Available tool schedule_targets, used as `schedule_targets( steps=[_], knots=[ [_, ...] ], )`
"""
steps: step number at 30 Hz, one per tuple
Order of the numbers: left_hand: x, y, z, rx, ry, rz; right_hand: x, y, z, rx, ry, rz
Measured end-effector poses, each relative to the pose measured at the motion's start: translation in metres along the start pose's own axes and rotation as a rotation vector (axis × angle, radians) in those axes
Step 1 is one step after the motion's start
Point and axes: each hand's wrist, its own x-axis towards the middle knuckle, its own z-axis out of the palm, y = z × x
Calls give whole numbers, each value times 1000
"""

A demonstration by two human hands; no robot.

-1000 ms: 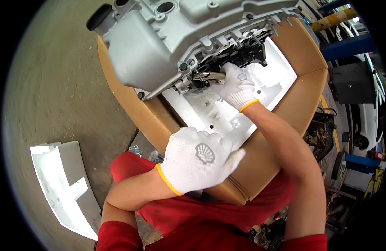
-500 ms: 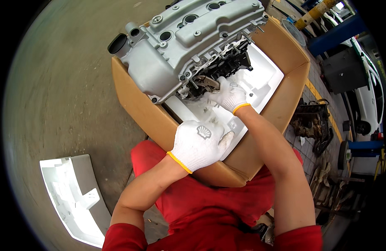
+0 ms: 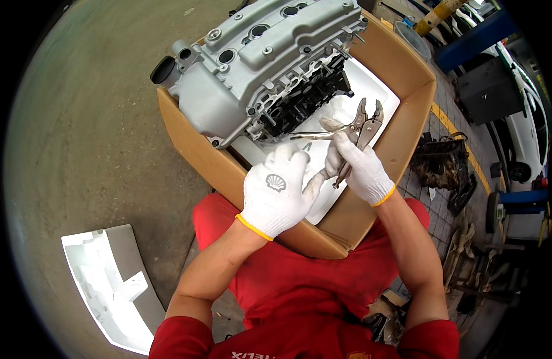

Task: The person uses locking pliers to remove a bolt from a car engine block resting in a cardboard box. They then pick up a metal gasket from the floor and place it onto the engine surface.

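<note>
My right hand (image 3: 367,170), in a white knit glove with a yellow cuff, grips a pair of metal locking pliers (image 3: 370,128). Their jaws point up and stand apart, and one handle swings out to the left. My left hand (image 3: 276,188), gloved alike, is open with its fingers spread; its thumb reaches close to the lower end of the pliers. Whether it touches them I cannot tell. Beyond both hands a grey engine (image 3: 240,84) with a black lower side sits tilted in a cardboard box (image 3: 198,146) on a white foam liner (image 3: 372,90).
A white foam piece (image 3: 123,287) lies on the floor at the left. At the right are a dark, dirty engine part (image 3: 440,164), a blue post (image 3: 479,39), a yellow floor line (image 3: 449,122) and a white car (image 3: 530,131).
My right hand has drawn back from the engine's lower side and turned, bringing the pliers up into plain sight with the handles apart. My left hand's fingers have spread. The view has shifted slightly.
</note>
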Motion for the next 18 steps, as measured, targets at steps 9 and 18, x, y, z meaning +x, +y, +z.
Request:
schedule_targets(
  steps=[9,18],
  knots=[
    [4,-1,-5,51,-210,-54,17,26,16,510,-129,-13],
    [34,-4,-54,-8,306,52,104,-14,-34,-992,-411,238]
  ],
)
